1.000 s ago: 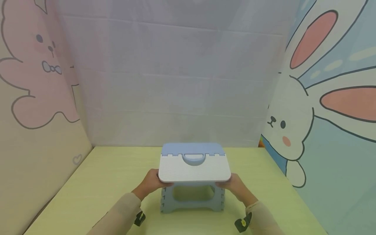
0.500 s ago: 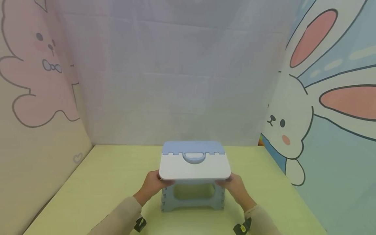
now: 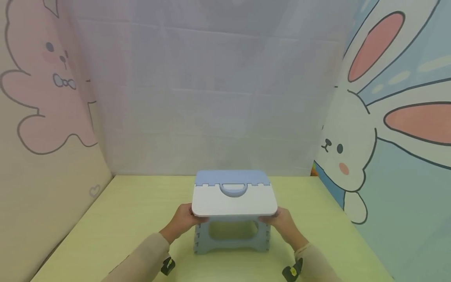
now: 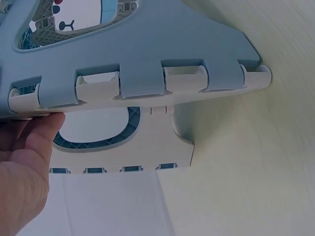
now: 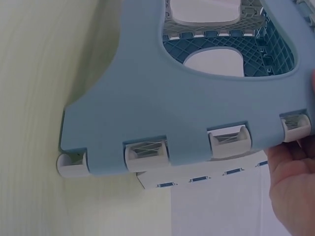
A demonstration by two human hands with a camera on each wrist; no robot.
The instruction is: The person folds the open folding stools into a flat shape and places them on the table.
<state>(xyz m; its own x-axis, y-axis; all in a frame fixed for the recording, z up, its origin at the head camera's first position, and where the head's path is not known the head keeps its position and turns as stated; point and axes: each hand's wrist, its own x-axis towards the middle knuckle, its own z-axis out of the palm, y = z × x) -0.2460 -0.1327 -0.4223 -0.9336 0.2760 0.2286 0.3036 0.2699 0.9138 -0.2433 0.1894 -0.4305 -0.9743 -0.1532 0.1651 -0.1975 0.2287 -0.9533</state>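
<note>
A blue and white folding step stool (image 3: 234, 200) stands unfolded on the table, its legs spread, as the head view shows. A small blue carrying handle (image 3: 234, 190) lies flat in the middle of its top. My left hand (image 3: 183, 218) grips the stool's left side just under the top, thumb along the front. On the opposite side my right hand (image 3: 280, 223) holds it the same way. Most fingers of both hands are hidden by the stool. Each wrist view shows the blue leg panel (image 4: 142, 46) with white hinge knuckles, and the hand close to its hinged edge.
The stool rests on a pale yellow-green table (image 3: 141, 203). A whitish sheet (image 3: 211, 98) hangs behind the table. Side walls carry a pink cartoon animal (image 3: 49, 86) on the left and a white rabbit (image 3: 352, 137) on the right.
</note>
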